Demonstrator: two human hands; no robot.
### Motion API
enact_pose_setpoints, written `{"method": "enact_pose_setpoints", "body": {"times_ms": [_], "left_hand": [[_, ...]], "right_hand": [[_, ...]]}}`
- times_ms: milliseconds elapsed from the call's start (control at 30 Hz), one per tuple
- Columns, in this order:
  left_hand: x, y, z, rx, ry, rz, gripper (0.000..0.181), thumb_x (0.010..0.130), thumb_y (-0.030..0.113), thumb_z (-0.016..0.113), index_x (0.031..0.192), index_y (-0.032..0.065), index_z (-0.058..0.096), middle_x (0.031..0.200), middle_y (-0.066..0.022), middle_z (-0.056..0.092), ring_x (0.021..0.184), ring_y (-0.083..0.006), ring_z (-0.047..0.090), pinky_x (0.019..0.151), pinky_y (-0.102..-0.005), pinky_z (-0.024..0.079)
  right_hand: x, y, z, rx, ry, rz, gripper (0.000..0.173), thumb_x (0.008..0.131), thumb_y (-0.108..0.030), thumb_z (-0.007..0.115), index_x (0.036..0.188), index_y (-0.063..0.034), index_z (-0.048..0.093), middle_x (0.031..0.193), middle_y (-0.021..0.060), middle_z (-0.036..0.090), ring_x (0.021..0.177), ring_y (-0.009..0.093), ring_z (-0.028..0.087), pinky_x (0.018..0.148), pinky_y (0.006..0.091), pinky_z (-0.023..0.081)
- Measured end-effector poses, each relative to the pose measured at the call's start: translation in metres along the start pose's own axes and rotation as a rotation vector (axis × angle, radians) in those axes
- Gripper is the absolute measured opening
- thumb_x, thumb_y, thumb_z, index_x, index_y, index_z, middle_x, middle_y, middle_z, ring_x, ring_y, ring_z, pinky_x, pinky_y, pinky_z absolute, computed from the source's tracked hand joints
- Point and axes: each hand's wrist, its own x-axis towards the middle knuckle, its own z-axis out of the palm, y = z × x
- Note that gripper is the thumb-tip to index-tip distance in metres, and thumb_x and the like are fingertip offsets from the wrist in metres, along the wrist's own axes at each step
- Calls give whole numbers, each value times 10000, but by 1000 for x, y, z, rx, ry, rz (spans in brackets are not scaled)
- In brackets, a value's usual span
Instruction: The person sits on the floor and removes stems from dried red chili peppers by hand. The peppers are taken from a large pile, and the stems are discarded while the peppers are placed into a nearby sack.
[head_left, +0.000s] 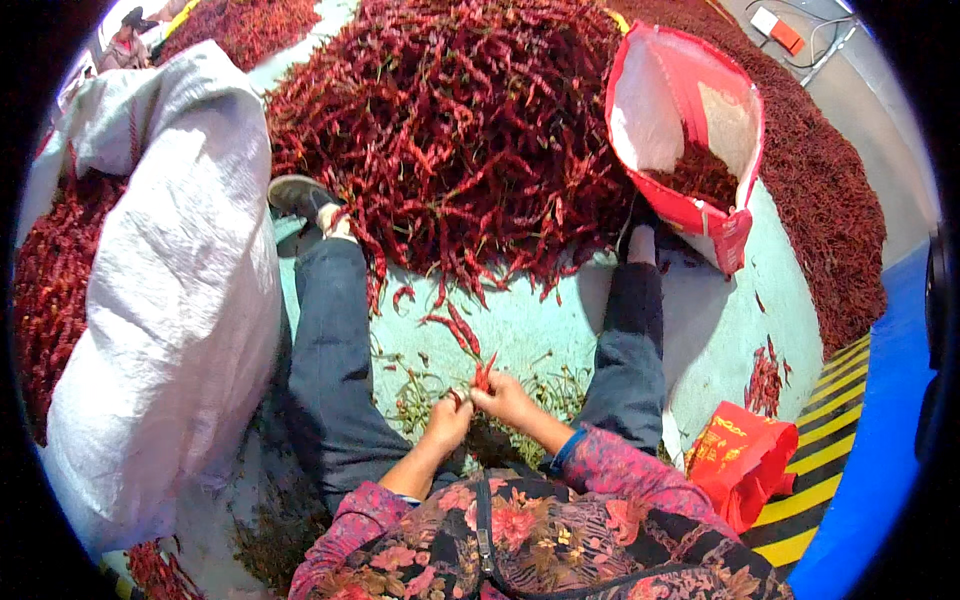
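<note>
Both hands meet low in the middle, between my outstretched legs. My right hand (503, 399) is closed on red chili peppers (485, 375), which stick out past its fingertips. Touching it, my left hand (450, 421) has its fingers curled around a small dark red piece, mostly hidden. Just beyond the fingers, a few loose red chilies (461, 330) lie on the pale green sheet (517, 322). Green stems and scraps (416, 397) are scattered beneath and around the hands. A large heap of dried red chilies (465, 142) rises between my feet.
A big white woven sack (180, 270) stands at left, with more chilies (52, 300) behind it. At upper right, an open red and white sack (679, 191) holds dark red bits. A red bag (739, 457) lies by the yellow-black striped edge (810, 487). Another person (126, 46) sits far upper left.
</note>
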Motion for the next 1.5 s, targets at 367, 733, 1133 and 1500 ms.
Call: {"method": "enact_pose_setpoints", "body": {"times_ms": [367,733,1133,1500], "left_hand": [[-24,33,-16,74,-217,435,138,797,79,507,908,48,582,762,-154,592,661,-253,576,607,-318,440],[9,-8,7,-323,-74,62,265,869,231,418,1021,59,551,666,-14,553,565,-100,519,490,-246,419],[-9,8,-16,-833,30,-158,303,907,288,351,1029,36,467,802,-79,557,563,-108,511,486,-245,446],[-8,8,-19,-950,99,-238,315,901,332,349,1035,61,435,723,-56,532,517,-124,487,454,-261,411]], "right_hand": [[-19,-28,-18,742,-202,401,180,835,-207,523,743,-56,494,578,-6,479,493,115,462,461,277,394],[128,-107,-313,1117,605,-337,130,813,-127,454,718,-73,524,670,73,562,559,168,527,503,303,437],[-49,0,43,74,-366,132,284,812,-309,549,846,-31,595,532,21,510,407,106,484,424,261,417],[-54,31,52,78,-215,-129,213,826,-237,509,802,-46,599,557,77,521,506,143,469,497,312,395]]}}
